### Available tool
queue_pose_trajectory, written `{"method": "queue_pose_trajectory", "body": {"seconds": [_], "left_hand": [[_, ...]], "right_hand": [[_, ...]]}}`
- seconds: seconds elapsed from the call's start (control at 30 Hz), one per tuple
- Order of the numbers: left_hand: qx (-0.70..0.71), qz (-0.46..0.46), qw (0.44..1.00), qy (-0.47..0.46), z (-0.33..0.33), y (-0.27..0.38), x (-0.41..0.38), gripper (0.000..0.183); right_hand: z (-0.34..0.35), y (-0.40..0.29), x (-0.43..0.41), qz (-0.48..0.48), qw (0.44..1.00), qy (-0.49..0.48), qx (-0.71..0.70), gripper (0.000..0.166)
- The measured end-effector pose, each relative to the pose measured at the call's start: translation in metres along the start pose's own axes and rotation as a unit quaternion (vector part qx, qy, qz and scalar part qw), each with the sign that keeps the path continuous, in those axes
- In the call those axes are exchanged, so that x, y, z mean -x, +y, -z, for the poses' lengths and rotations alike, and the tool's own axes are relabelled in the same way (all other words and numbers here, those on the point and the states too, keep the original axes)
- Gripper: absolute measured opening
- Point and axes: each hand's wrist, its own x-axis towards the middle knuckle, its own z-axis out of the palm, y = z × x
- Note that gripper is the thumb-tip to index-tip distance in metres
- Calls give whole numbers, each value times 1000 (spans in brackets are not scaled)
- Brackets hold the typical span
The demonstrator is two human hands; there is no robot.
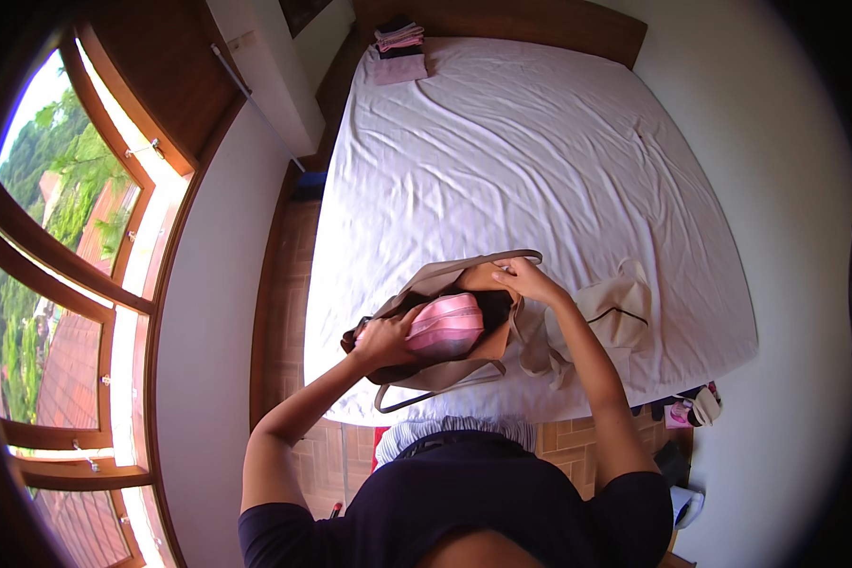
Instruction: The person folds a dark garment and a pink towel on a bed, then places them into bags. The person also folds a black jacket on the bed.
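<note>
A taupe tote bag point(437, 273) with a tan inner lining lies open near the front edge of the bed. Inside its mouth sits a pink zippered pouch point(451, 323), rounded and bulging. My left hand point(385, 341) grips the left end of this pouch, fingers across its top. My right hand point(529, 279) holds the bag's upper right rim by the strap, thumb against the lining. One strap loops over the lower side of the bag. Dark material shows beside the pouch; the bag's deeper contents are hidden.
A cream fabric bag point(614, 312) with straps lies right of the tote on the white bedsheet point(525, 163). Folded clothes point(400, 53) are stacked at the bed's far left corner. Various items point(692, 408) sit by the right wall. Wood-framed windows point(64, 284) line the left.
</note>
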Motion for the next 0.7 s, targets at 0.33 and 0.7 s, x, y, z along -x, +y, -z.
{"method": "queue_pose_trajectory", "body": {"seconds": [0.33, 0.7], "left_hand": [[101, -21, 995, -17, -26, -22, -50, 108], [192, -105, 968, 123, 15, 12, -19, 52]], "right_hand": [[-9, -25, -4, 27, 990, -13, -135, 31], [-18, -53, 16, 28, 933, 117, 341, 37]]}}
